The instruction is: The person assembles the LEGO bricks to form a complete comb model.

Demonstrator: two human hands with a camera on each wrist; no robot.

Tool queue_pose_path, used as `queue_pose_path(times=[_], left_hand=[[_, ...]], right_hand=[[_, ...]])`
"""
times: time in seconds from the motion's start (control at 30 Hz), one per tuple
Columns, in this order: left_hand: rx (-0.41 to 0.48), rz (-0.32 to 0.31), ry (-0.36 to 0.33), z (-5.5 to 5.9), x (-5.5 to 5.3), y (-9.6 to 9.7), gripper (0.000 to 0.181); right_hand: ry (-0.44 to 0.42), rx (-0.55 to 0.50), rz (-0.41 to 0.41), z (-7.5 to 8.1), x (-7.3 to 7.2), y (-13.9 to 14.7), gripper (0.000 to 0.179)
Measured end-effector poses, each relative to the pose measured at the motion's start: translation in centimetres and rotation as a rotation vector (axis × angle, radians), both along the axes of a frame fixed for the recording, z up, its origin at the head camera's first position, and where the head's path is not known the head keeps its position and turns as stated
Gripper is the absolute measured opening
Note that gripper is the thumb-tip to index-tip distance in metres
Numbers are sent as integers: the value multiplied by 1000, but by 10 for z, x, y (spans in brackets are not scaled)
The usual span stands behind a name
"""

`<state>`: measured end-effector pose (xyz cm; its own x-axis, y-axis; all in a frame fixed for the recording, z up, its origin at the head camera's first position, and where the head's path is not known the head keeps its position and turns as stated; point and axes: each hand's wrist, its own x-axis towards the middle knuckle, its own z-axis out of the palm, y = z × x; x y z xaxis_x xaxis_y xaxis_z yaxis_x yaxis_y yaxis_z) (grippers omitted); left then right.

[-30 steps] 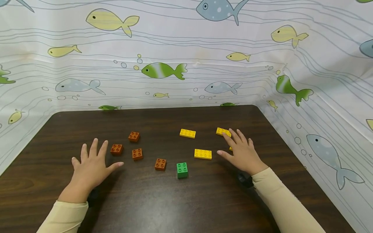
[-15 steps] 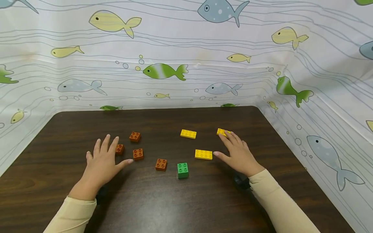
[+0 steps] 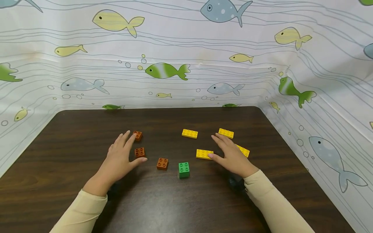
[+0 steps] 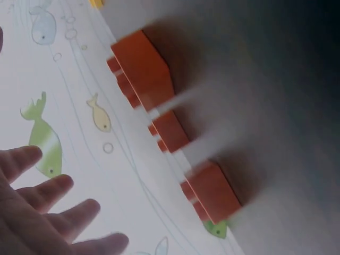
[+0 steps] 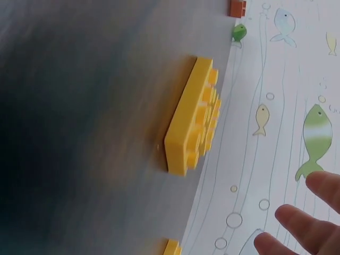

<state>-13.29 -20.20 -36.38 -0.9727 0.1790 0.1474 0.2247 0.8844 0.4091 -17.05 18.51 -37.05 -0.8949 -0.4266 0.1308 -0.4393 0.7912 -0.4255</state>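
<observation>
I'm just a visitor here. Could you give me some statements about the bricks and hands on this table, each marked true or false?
1. In the head view, the green brick shows between the left hand and the right hand. True.
2. The right hand is gripping the green brick. False: it holds nothing, and its fingers are stretched out.
3. Four yellow bricks can be seen in the head view. True.
4. The orange bricks in the head view are stacked in a tower. False: the three visible there lie apart on the table.
5. The yellow bricks are longer than the green brick. True.
</observation>
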Motion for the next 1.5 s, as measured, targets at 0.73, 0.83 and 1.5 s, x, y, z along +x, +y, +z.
queue_pose_path(times=[0.73, 0.83, 1.5], left_hand=[[341, -244, -120, -7, -9, 37, 83], [390, -263, -173, -9, -9, 39, 80], [403, -308, -390, -12, -21, 46, 69]], right_hand=[[-172, -151, 103, -6, 8, -25, 74], [-236, -187, 110, -4, 10, -29, 73], [-385, -234, 254, -14, 9, -48, 64]])
